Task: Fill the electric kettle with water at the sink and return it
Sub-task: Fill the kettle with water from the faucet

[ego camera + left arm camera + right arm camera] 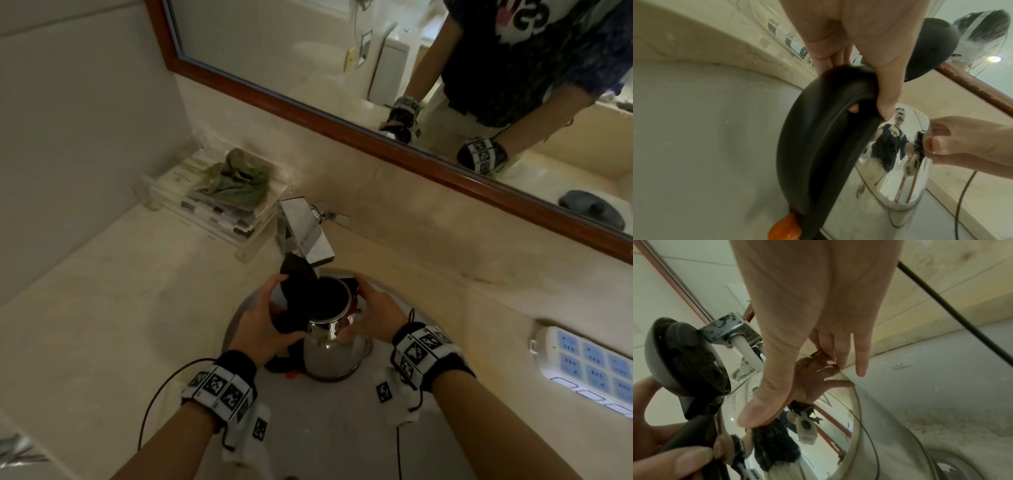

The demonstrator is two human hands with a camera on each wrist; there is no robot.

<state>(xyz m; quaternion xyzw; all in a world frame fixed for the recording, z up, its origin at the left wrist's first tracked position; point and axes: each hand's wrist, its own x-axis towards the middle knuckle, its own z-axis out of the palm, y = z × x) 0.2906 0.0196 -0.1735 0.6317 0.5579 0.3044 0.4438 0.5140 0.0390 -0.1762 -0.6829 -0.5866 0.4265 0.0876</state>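
Observation:
A shiny steel electric kettle (334, 349) with a black handle (818, 146) stands in the white sink basin (308, 428), its black lid (299, 274) flipped up. Its open mouth sits just below the chrome faucet spout (308, 236). My left hand (263, 325) grips the handle, fingers curled round it. My right hand (373, 315) holds the kettle's upper body at the rim, thumb (764, 402) pressed on the steel wall, fingers on the far side. No water stream shows.
A clear acrylic tray (212, 205) with a green cloth (236, 178) stands left of the faucet. A white and blue power strip (589, 366) lies on the counter at right. A wood-framed mirror (376, 133) runs behind the sink.

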